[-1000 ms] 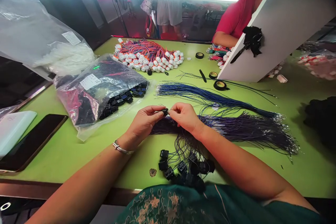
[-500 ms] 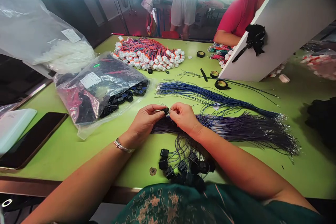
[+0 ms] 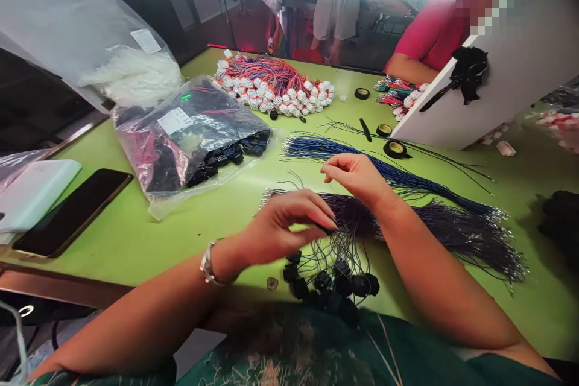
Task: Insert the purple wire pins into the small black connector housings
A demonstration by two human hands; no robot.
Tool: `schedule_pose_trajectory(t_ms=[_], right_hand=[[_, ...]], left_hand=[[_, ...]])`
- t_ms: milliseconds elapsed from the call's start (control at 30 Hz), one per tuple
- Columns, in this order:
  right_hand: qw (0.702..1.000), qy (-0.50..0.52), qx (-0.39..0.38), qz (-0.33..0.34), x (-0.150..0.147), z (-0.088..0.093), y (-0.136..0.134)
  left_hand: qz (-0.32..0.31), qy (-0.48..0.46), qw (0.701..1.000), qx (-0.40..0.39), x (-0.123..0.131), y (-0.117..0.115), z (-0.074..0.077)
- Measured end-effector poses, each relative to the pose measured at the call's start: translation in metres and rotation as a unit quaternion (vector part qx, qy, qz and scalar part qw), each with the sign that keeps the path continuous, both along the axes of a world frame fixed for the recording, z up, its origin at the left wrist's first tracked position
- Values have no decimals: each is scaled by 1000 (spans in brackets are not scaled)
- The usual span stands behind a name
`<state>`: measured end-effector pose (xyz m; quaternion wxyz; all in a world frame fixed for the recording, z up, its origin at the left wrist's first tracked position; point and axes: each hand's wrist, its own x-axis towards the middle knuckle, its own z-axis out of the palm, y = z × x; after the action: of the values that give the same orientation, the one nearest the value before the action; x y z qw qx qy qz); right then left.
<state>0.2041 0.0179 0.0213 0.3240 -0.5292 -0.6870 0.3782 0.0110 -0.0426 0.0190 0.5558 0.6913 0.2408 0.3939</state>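
My left hand point(image 3: 283, 226) is over the near bundle, its thumb and fingertips closed on a small black connector point(image 3: 326, 229), mostly hidden by the fingers. My right hand point(image 3: 355, 178) is raised above the dark wires, with thumb and forefinger pinched; whatever may be between them is too small to make out. Under both hands lies a bundle of dark purple wires point(image 3: 465, 241) with metal tips. Behind it stretches a bundle of blue wires point(image 3: 325, 148). Close to my body sit several wired black connectors point(image 3: 342, 283) in a cluster.
A clear bag of black connectors point(image 3: 194, 139) lies at the left, near a phone point(image 3: 72, 211) and a white box point(image 3: 40, 190). White-plugged harnesses point(image 3: 280, 90) are piled behind. Tape rolls point(image 3: 395, 149) lie by a white partition point(image 3: 474, 84); a person in red point(image 3: 425, 42) sits beyond.
My hands have separated. The left came down and right toward the near connectors with the black connector, while the right moved up and right. The view has shifted slightly left.
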Motion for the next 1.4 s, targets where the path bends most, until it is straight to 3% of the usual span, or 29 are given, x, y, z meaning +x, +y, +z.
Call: schedule_pose_trajectory(t_ms=[67, 200, 300, 367, 433, 467, 533, 600, 667, 700, 800, 867, 967, 1033, 1100, 1233, 1333, 1400], right_hand=[[994, -94, 27, 40, -8, -8, -1], [954, -286, 73, 61, -30, -27, -6], [932, -351, 60, 66, -36, -34, -5], [928, -357, 61, 84, -34, -35, -3], [928, -354, 86, 80, -29, -33, -1], [927, -354, 103, 72, -27, -31, -1], [923, -353, 140, 52, -23, -25, 0], [924, -340, 176, 27, -18, -20, 0], [930, -303, 208, -11, -16, -17, 1], [936, -278, 214, -28, -15, -17, 1], [962, -213, 170, -5, -18, -21, 0], [975, -180, 128, 37, -23, -22, -1], [986, -125, 99, 41, -33, -18, -6], [992, -89, 81, 42, -40, -13, -11], [993, -66, 72, 60, -48, -8, -18], [991, -34, 85, 102, -63, -3, -34], [994, 22, 58, 88, -66, -2, -39], [995, 75, 18, 58, -63, -4, -35]], left_hand=[[-106, 29, 991, 75, 13, -20, -4], [-286, 66, 935, 199, 33, -42, -20], [-319, 41, 925, 203, 34, -42, -19], [-278, 30, 946, 166, 26, -34, -11], [-191, 38, 973, 122, 12, -19, -3], [-123, 49, 986, 103, 3, -8, 0], [100, 71, 989, 78, -22, 17, 4], [336, 49, 938, 63, -53, 45, 4], [482, 26, 875, 42, -85, 71, 1], [520, 26, 854, 24, -100, 81, -1], [512, 127, 850, -4, -122, 100, -14], [480, 230, 845, 49, -120, 103, -24], [446, 394, 790, 148, -102, 104, -38], [429, 466, 755, 167, -91, 105, -45], [414, 502, 741, 164, -86, 109, -51], [392, 494, 760, 158, -90, 116, -56], [408, 416, 796, 163, -95, 113, -51], [429, 326, 834, 122, -93, 106, -44]])
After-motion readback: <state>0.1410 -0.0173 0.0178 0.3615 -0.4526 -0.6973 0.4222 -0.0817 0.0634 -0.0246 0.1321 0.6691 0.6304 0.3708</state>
